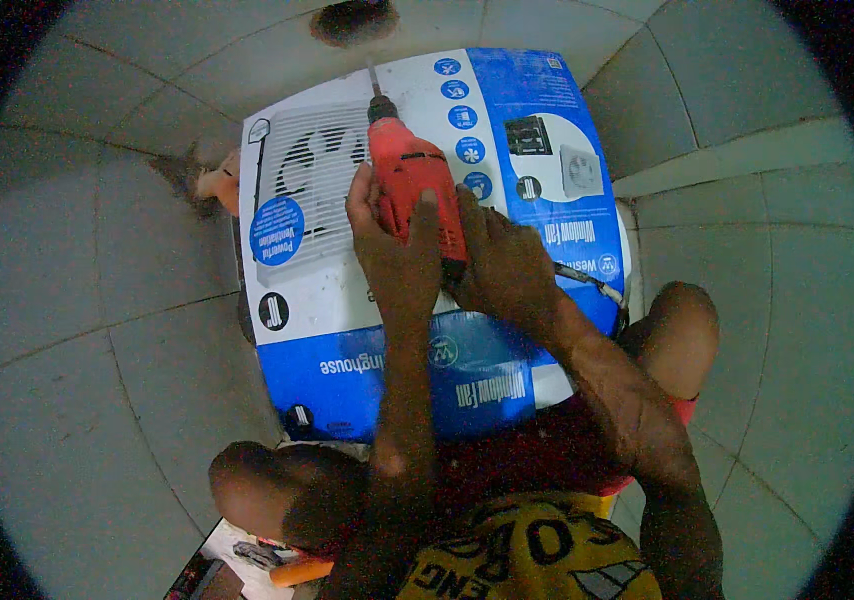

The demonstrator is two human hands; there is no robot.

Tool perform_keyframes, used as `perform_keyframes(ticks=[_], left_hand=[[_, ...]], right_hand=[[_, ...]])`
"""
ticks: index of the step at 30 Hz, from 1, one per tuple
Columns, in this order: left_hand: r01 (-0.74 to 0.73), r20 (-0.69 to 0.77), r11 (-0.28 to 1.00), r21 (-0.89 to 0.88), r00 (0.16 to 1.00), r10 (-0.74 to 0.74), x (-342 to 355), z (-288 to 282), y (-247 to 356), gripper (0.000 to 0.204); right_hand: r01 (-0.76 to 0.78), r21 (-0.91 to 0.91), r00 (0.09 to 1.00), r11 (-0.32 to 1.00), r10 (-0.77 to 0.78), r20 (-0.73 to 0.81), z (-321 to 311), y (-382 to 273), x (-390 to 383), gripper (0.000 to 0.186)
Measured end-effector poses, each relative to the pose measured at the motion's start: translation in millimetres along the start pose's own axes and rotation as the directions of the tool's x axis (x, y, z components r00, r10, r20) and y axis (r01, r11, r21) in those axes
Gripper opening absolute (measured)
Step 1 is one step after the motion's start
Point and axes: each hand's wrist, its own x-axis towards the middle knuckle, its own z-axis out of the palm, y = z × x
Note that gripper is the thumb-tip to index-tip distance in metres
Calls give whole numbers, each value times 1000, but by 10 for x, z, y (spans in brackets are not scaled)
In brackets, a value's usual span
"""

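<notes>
Drill (417,178): over the box (322,290), bit (374,80) towards the far tiles (247,55)
Left hand (397,255): fingers grasping the drill's left side
Right hand (509,262): fingers grasping its right side

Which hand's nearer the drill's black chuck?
Left. The left hand grips the red drill behind the chuck; the right hand is farther back, against the drill's right rear side.
</notes>
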Motion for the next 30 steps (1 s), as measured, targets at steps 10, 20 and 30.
perform_keyframes(ticks=[10,20,30], left_hand=[[15,338,745,667,885,-320,741,-6,60,79],[-9,365,738,675,873,-323,897,-56,-133,90],[189,426,943,274,855,-295,571,-39,262,34]], right_hand=[[-6,23,1000,1000,6,18,-10,-7,-24,89],[-81,81,995,993,75,69,-101,-75,5,89],[-42,141,999,989,41,13,-86,-8,-35,89]])
